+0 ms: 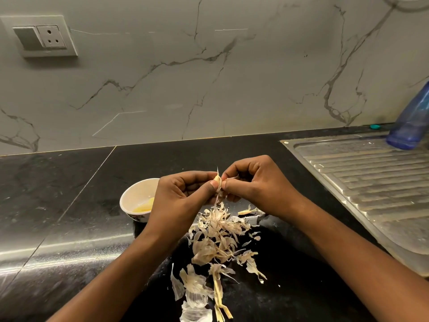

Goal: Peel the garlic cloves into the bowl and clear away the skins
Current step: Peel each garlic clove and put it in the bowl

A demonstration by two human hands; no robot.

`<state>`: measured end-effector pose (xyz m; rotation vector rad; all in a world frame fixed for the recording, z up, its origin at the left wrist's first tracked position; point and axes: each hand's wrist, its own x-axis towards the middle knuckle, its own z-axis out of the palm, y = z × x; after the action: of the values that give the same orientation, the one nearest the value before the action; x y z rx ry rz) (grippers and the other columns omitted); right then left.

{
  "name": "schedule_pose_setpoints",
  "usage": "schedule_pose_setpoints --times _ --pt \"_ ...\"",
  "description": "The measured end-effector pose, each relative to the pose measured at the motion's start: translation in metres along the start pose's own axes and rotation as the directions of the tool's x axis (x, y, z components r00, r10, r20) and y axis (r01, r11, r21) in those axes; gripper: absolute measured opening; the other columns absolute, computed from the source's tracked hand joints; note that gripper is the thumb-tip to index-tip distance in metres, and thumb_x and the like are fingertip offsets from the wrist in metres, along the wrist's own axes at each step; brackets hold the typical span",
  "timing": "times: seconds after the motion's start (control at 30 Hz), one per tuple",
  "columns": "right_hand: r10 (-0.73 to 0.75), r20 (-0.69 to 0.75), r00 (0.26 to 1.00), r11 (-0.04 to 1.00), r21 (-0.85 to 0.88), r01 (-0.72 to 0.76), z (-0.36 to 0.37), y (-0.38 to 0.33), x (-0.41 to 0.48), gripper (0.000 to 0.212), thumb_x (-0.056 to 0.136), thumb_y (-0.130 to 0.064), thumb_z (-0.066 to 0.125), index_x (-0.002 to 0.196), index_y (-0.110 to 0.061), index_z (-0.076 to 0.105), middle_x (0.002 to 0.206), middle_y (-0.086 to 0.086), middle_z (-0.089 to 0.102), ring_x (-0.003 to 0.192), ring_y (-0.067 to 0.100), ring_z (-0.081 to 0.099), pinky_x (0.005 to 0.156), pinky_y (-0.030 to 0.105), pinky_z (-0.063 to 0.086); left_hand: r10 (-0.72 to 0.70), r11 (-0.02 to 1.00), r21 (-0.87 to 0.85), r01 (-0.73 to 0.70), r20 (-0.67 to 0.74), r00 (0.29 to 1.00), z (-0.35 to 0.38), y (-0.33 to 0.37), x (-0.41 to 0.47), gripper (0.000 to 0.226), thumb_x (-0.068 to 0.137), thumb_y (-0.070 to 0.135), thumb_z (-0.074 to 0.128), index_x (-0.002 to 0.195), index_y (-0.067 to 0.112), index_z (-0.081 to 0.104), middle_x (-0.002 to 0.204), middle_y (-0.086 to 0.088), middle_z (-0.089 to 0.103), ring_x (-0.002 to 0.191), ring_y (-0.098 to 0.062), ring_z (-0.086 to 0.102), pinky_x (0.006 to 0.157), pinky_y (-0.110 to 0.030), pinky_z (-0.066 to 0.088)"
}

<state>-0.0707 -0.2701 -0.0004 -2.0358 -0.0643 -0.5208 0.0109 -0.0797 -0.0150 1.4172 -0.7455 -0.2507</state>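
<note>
A small white bowl (137,198) is set on the black table (69,205), left of centre, partly hidden by the left hand (183,198); pale yellow peeled garlic (145,206) is seen inside. One garlic clove (217,180) is pinched between the fingertips of both hands above the table, the right hand (257,184) closed on its loose skin. A pile of dry skins (218,238) is spread near, below the hands. Steel drainboard (371,182) at right, blue bottle (411,122) on its far end. Marble wall (209,77) behind, socket (44,37) far left.
</note>
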Motion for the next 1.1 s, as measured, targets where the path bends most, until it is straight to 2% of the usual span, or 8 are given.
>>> schedule_pose_setpoints --times 0.07,0.2,0.4,0.5,0.63,0.8,1.0,1.1 --pt "0.019 0.009 1.0 0.999 0.046 -0.02 0.0 -0.001 0.0 0.006 0.094 -0.007 0.076 0.097 -0.003 0.08 0.081 0.009 0.079 0.071 0.022 0.075 0.067 0.029 0.063 -0.032 0.998 -0.045 0.032 0.003 0.999 -0.001 0.0 0.001 0.029 0.086 0.014 0.073 0.114 0.006 0.077 0.101 -0.013 0.081 0.096 -0.034 0.078 0.087 -0.04 0.065" --pt "0.066 0.007 0.998 0.988 0.14 -0.067 0.0 -0.001 0.001 0.009 0.095 -0.003 0.072 0.097 -0.002 0.08 0.081 0.011 0.079 0.07 0.021 0.074 0.066 0.03 0.062 -0.104 0.983 -0.149 0.105 0.02 0.994 -0.003 0.002 0.004 0.032 0.083 0.014 0.071 0.114 0.005 0.076 0.105 -0.016 0.08 0.1 -0.034 0.077 0.09 -0.038 0.064" --pt "0.075 0.013 0.997 0.992 0.103 -0.076 -0.002 -0.001 -0.001 0.006 0.095 -0.004 0.074 0.096 -0.002 0.08 0.082 0.011 0.079 0.071 0.021 0.075 0.066 0.028 0.061 -0.17 0.965 -0.194 0.176 0.049 0.984 -0.003 0.002 0.003 0.035 0.08 0.017 0.075 0.113 0.007 0.077 0.108 -0.018 0.079 0.106 -0.042 0.074 0.098 -0.049 0.059" --pt "0.089 0.0 0.996 0.989 0.12 -0.088 -0.002 -0.002 0.0 0.007 0.096 -0.006 0.073 0.096 -0.002 0.079 0.083 0.012 0.078 0.072 0.024 0.076 0.067 0.03 0.062 -0.148 0.972 -0.177 0.154 0.044 0.988 -0.002 0.005 0.002 0.037 0.076 0.014 0.077 0.113 0.008 0.077 0.106 -0.016 0.08 0.102 -0.034 0.077 0.096 -0.045 0.061" --pt "0.106 -0.013 0.994 0.985 0.139 -0.103 0.0 -0.004 0.001 0.015 0.094 -0.018 0.079 0.099 -0.003 0.079 0.086 0.013 0.079 0.077 0.031 0.076 0.068 0.033 0.064 -0.056 0.995 -0.08 0.054 -0.017 0.998 -0.002 0.006 0.0 0.038 0.076 0.013 0.081 0.113 0.006 0.076 0.103 -0.012 0.081 0.101 -0.029 0.078 0.092 -0.039 0.063" --pt "0.114 0.017 0.993 0.985 0.129 -0.116 0.002 -0.003 0.0 0.015 0.093 -0.015 0.079 0.102 -0.004 0.078 0.088 0.012 0.079 0.077 0.025 0.077 0.069 0.03 0.064 -0.021 0.999 -0.046 0.019 -0.033 0.999 -0.001 0.004 -0.001 0.035 0.076 0.011 0.083 0.109 0.005 0.078 0.099 -0.012 0.081 0.096 -0.03 0.079 0.088 -0.04 0.065" --pt "0.145 0.049 0.988 0.965 0.216 -0.152 0.008 -0.004 0.001 0.007 0.096 -0.012 0.074 0.1 -0.008 0.076 0.09 0.016 0.077 0.074 0.021 0.073 0.068 0.029 0.062 -0.099 0.983 -0.156 0.093 -0.031 0.995 0.0 0.004 0.001 0.032 0.077 0.011 0.079 0.109 0.004 0.078 0.101 -0.018 0.08 0.098 -0.036 0.078 0.092 -0.046 0.061" --pt "0.172 0.065 0.983 0.926 0.33 -0.184 0.009 -0.005 0.001 0.007 0.099 -0.007 0.069 0.102 -0.006 0.075 0.092 0.024 0.075 0.076 0.026 0.069 0.068 0.029 0.06 -0.153 0.954 -0.262 0.147 -0.005 0.988 0.001 0.008 0.002 0.031 0.074 0.01 0.077 0.105 0.004 0.079 0.104 -0.02 0.079 0.1 -0.036 0.077 0.088 -0.038 0.064"
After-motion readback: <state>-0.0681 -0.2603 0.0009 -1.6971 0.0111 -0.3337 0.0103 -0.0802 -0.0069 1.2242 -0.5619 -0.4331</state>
